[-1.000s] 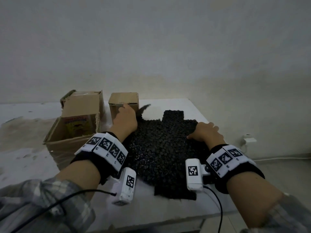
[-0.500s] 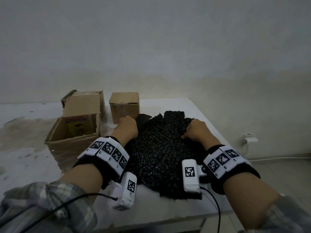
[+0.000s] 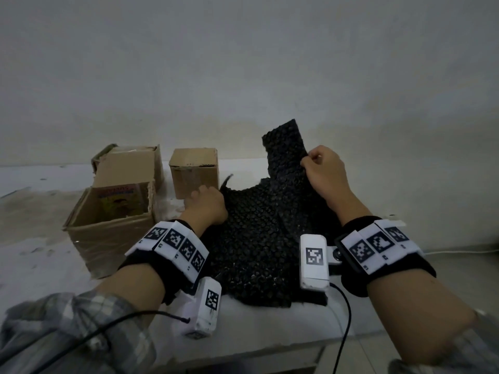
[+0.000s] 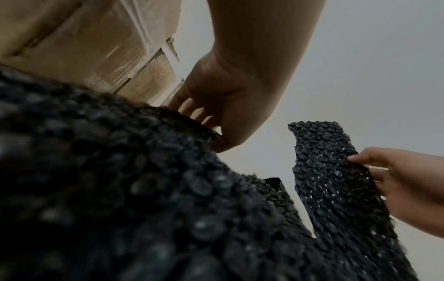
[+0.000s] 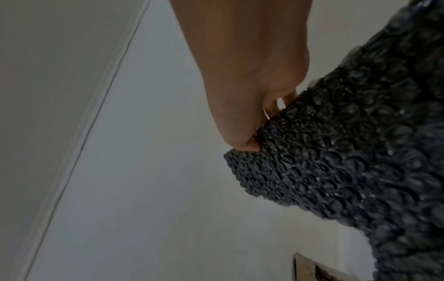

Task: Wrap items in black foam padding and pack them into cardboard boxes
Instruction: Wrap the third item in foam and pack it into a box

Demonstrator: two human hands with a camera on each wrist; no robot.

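Note:
A sheet of black bubbly foam padding (image 3: 253, 238) lies on the white table (image 3: 256, 327) in front of me. My right hand (image 3: 321, 171) pinches its far right flap (image 3: 286, 149) and holds that flap raised above the table; the pinch shows in the right wrist view, thumb on the padding (image 5: 336, 161). My left hand (image 3: 208, 201) grips the padding's far left edge low on the table, fingers curled under the edge (image 4: 192, 117). The item inside the padding is hidden.
An open cardboard box (image 3: 108, 228) with a colourful printed item inside stands at the left. Behind it is another box (image 3: 132, 163), and a small closed box (image 3: 194, 171) stands just beyond my left hand. The table's right edge is near my right wrist.
My right hand has lifted the padding's far right flap up off the table. My left hand has stayed low at the left edge, close to the small box.

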